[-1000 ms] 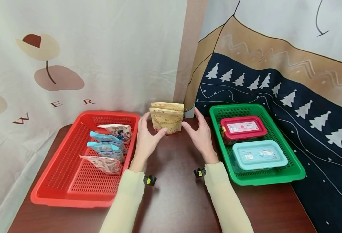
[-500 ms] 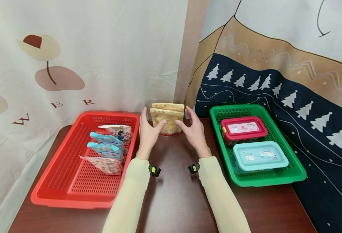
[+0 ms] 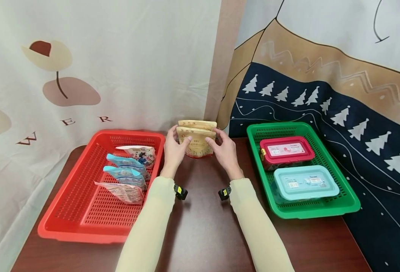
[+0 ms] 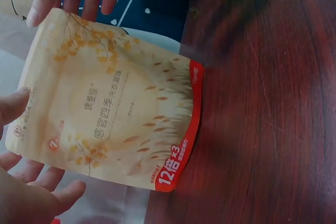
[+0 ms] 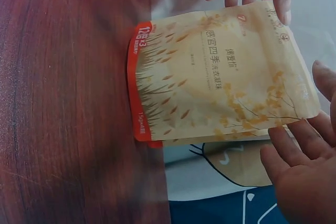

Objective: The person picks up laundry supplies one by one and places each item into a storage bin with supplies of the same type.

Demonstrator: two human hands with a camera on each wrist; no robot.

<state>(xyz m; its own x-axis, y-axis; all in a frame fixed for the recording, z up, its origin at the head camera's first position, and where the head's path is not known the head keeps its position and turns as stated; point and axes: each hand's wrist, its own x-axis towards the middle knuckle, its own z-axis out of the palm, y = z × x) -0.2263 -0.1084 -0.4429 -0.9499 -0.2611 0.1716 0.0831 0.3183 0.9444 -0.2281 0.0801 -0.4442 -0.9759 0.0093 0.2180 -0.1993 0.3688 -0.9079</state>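
Note:
Two beige stand-up pouches stand upright at the back of the table, one behind the other. Yellow leaf prints and a red base band mark the front pouch (image 3: 197, 142); only a top strip of the rear pouch (image 3: 198, 123) shows in the head view. My left hand (image 3: 173, 153) is at the left edge of the front pouch, its thumb before the face and its fingers by the side. On the opposite edge, my right hand (image 3: 226, 153) has its fingertips at the side and its thumb before the face. Neither hand visibly grips the pouch.
At left, a red basket (image 3: 84, 237) holds several pouches (image 3: 126, 175) leaning in a row. A green basket (image 3: 351, 204) at right contains a crimson tub (image 3: 286, 149) and a light-blue tub (image 3: 305, 182). A curtain (image 3: 135, 56) hangs close behind the table.
Both hands have closed in on the front pouch from either side, the right hand moving farther leftward. The pouches and both baskets have not moved.

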